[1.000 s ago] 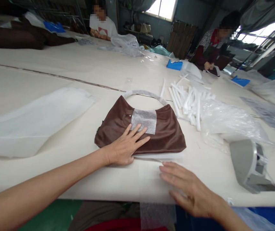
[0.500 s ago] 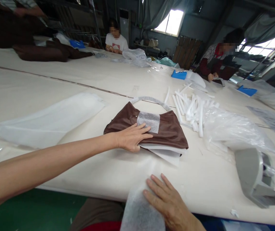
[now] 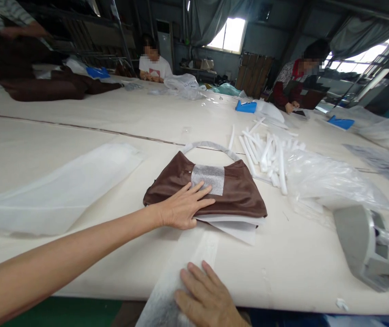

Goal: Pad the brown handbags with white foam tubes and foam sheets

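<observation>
A brown handbag lies on the table, its wrapped handle arching toward the far side. My left hand rests spread on the bag's front, fingertips at the edge of a pale grey patch stuck across its middle. White sheets stick out from under the bag's near edge. A thin whitish translucent strip runs from beneath the bag toward me and over the table edge. Open and flat, my right hand lies on that strip near the table edge.
A grey tape dispenser stands at the right. Behind it are clear plastic bags and a pile of white foam tubes. A white translucent bag lies at left. Several people work around the far table; brown bags lie far left.
My right hand has shifted left and toward me along the strip, which now slants further left. My left hand stays on the handbag. The whole view has tilted slightly.
</observation>
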{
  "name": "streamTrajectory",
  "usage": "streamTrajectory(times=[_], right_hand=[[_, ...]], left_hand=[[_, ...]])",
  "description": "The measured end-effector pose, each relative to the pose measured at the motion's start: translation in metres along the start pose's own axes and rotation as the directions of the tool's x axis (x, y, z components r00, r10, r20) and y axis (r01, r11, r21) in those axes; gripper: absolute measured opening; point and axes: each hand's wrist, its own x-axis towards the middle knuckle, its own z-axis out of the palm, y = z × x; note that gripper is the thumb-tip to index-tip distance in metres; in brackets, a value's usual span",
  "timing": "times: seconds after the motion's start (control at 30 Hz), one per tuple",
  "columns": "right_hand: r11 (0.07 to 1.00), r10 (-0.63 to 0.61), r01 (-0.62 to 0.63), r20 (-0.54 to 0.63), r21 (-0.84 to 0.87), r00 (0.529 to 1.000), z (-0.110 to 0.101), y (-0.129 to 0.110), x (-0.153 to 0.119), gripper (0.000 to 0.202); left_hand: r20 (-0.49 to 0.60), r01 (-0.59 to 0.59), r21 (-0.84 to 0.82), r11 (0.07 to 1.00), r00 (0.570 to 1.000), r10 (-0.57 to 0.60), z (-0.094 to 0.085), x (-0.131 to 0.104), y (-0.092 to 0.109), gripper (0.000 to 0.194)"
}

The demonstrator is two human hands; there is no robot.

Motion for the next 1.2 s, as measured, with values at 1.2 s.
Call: streamTrajectory(times=[1.2], right_hand=[[0.989, -0.139, 0.091, 0.526, 0.118, 0.839, -0.06, 0.016, -0.015, 0.05]], left_hand=[[-0.149, -0.007, 0.009, 1.0, 0.989, 0.008, 0.03, -0.002, 0.017, 0.085]])
